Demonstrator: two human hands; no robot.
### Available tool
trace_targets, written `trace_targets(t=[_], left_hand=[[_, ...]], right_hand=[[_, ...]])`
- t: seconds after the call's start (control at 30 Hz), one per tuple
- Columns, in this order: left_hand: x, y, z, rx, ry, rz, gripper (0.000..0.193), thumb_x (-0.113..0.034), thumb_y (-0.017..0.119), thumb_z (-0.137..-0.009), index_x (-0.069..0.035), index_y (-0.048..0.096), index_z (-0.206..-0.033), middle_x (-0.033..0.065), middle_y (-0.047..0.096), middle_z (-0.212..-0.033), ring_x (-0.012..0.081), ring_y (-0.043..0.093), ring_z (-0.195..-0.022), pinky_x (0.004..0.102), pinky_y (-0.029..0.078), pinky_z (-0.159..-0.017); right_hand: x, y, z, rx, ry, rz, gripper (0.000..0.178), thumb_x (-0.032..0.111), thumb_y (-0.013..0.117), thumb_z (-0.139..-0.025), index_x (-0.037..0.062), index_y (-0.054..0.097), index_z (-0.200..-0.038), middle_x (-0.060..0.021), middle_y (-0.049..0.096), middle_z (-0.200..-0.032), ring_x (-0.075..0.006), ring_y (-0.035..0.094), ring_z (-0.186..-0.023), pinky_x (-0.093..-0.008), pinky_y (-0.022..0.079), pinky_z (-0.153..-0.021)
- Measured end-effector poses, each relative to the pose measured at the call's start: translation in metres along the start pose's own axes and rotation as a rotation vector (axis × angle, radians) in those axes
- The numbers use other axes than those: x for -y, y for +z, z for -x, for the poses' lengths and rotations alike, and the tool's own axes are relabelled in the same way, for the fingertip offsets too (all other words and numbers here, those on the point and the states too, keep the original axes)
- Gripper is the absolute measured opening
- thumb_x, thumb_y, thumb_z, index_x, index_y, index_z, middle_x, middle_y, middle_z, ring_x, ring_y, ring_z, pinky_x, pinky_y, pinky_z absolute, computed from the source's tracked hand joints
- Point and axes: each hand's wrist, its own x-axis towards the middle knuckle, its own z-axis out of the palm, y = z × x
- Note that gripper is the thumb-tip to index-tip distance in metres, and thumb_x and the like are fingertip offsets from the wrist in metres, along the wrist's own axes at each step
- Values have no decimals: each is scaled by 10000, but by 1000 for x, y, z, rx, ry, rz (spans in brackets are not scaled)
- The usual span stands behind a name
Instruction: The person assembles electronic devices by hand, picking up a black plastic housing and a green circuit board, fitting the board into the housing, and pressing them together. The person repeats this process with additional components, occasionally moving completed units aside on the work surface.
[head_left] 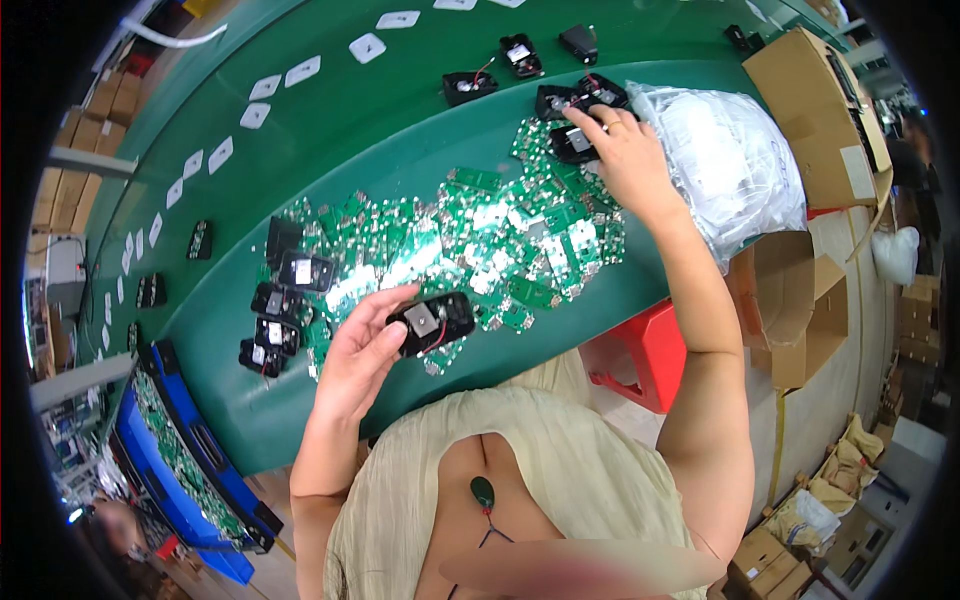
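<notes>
My left hand (362, 350) holds a black plastic housing (437, 324) over the near edge of the green circuit boards (430, 240). A square metal piece and a red wire show inside it. At the far right, my right hand (635, 160) reaches over a small group of similar black housings (572, 144), fingers spread and touching them. Its fingertips are partly hidden among these parts. Several more black housings (277, 337) stand in a cluster left of the boards, some with metal squares inside.
A clear plastic bag (735, 165) bulges beside my right forearm, before a cardboard box (815, 120). Behind the table runs a green belt (330, 110) with white flat pieces and black housings. A blue bin (190, 450) of boards stands at left, a red stool (645, 355) below the table's right.
</notes>
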Motion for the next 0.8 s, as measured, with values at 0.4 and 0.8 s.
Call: trace_targets(t=[0.4,0.8], left_hand=[[11,6,-17,-110,53,337,380,68,444,-821,-12,358,-1183,216,497,-1157,403,512,-1079,441,429,-945],[13,-11,-8,-103,103,45,373,-12,539,-851,-19,368,-1182,99,523,-1080,164,543,-974,312,480,-827]], right_hand=[[58,-26,14,-263,-81,-162,559,140,696,-657,136,506,-1183,-101,490,-1168,-280,443,-1115,-420,341,-927],[167,-37,26,-151,-361,-1001,243,152,707,-653,80,631,-872,-48,538,-857,-235,511,-752,-330,417,-654]])
